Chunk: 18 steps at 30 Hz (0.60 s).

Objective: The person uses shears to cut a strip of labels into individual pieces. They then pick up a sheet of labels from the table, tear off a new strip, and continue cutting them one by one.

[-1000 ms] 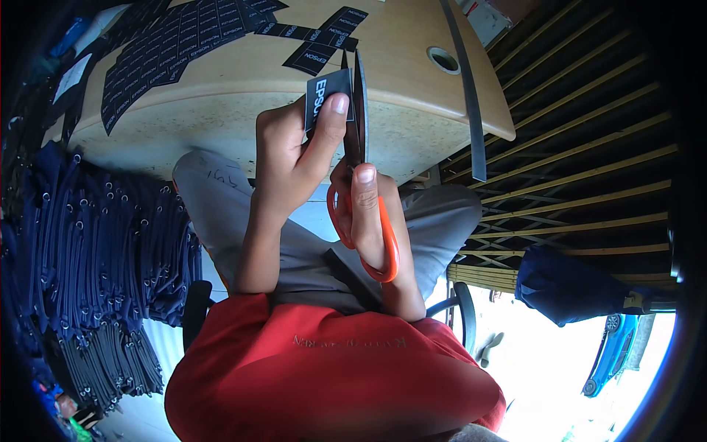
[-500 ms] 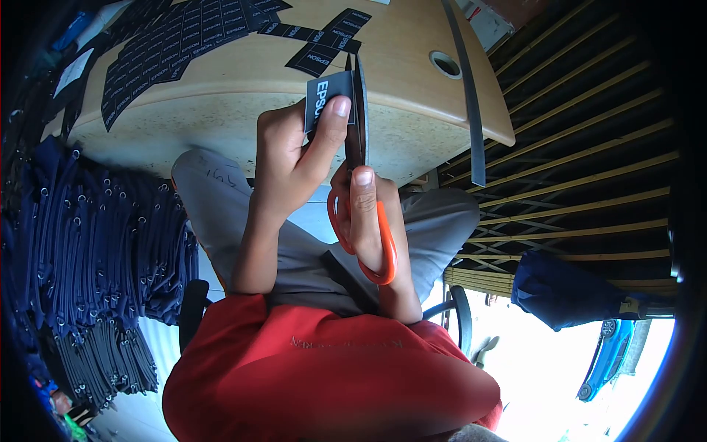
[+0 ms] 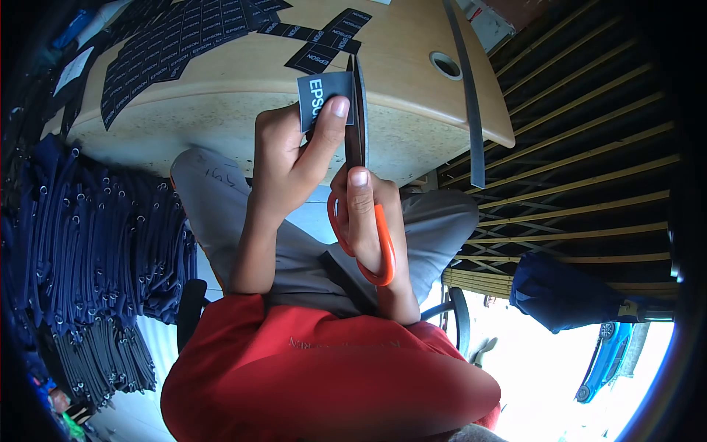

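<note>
My left hand pinches a small dark label printed EPSON in white, thumb on its face. The scissors, with long dark blades and orange handles, are in my right hand, its thumb lying along the pivot end. The blades point up toward the table and are close together, right at the label's right edge. Beyond the tips, more EPSON label pieces lie on the wooden table, some crossing over each other.
Large sheets of EPSON labels cover the table's left side. A dark strip hangs over the right edge, near a round cable hole. Bundles of navy straps with metal rings hang at left. A folding slatted gate stands at right.
The label in my left hand has shifted slightly left and tilted a little, its right edge now beside the blades. My right hand and the scissors have barely moved.
</note>
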Each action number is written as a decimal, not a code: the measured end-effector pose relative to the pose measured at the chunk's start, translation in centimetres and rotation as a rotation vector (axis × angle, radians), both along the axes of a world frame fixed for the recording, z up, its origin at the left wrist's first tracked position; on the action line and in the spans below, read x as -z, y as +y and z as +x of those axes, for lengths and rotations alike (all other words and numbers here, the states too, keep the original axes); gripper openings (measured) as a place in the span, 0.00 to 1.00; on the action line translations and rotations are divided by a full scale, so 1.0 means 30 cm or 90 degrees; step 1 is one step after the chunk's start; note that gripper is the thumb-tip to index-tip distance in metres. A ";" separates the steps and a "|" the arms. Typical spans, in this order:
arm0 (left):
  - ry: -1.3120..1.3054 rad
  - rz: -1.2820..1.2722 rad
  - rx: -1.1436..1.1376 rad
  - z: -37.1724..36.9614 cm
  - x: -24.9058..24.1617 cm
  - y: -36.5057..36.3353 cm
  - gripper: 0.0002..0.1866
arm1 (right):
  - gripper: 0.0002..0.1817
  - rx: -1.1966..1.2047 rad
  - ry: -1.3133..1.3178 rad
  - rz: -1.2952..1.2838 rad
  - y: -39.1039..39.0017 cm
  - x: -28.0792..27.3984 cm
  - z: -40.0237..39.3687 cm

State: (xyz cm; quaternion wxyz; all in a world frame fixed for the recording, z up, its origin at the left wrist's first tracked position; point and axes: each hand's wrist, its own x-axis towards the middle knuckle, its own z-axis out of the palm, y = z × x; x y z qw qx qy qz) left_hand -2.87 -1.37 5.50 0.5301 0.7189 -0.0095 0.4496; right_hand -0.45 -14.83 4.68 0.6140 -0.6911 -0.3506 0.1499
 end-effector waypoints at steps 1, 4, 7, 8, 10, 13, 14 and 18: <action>-0.003 0.000 -0.001 0.000 0.000 -0.001 0.15 | 0.29 0.010 0.027 0.009 0.000 -0.002 -0.001; 0.000 0.008 -0.006 -0.003 -0.001 -0.002 0.15 | 0.28 0.012 0.030 0.003 -0.005 -0.001 0.002; 0.005 0.002 -0.003 -0.002 -0.001 -0.002 0.15 | 0.28 0.042 0.134 0.066 -0.005 -0.007 -0.007; 0.005 0.003 -0.002 -0.002 0.000 -0.002 0.15 | 0.30 0.028 0.131 0.097 -0.006 -0.001 -0.003; 0.014 -0.002 -0.003 0.000 0.005 -0.002 0.16 | 0.30 0.026 0.121 0.130 -0.010 0.035 0.014; 0.024 -0.010 -0.003 0.003 0.006 -0.002 0.16 | 0.38 0.012 0.105 0.122 -0.026 0.024 0.023; 0.024 -0.006 -0.001 0.005 0.008 -0.004 0.16 | 0.43 0.019 0.112 0.149 -0.022 0.024 0.027; 0.016 -0.007 -0.004 0.013 0.006 -0.001 0.14 | 0.52 0.028 0.143 0.220 -0.028 0.027 0.054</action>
